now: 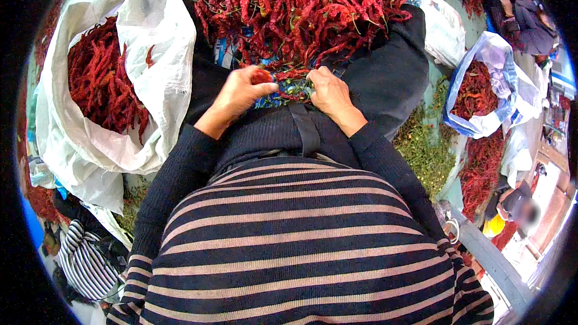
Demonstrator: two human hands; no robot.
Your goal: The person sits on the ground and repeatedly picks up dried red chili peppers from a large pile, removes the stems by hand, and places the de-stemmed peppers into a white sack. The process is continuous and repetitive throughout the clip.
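Note:
A large heap of dried red chili peppers (298,4) lies before me, spilling down between my dark-trousered legs. My left hand (244,88) is curled around some red chilies (261,76), its thumb pointing inward over the lap. My right hand (327,90), somewhat blurred, has its fingers bent at the near edge of the heap beside a few chilies; whether it grips one cannot be told. Between the hands, green stem bits and loose chilies (293,95) lie on blue patterned material (271,101).
On the left stands an open white woven sack (167,113) with red chilies inside. A smaller blue-and-white sack (456,115) of chilies stands at right. Green stems (424,153) cover ground beside my right leg. Several other people sit around, including one at lower left (86,262).

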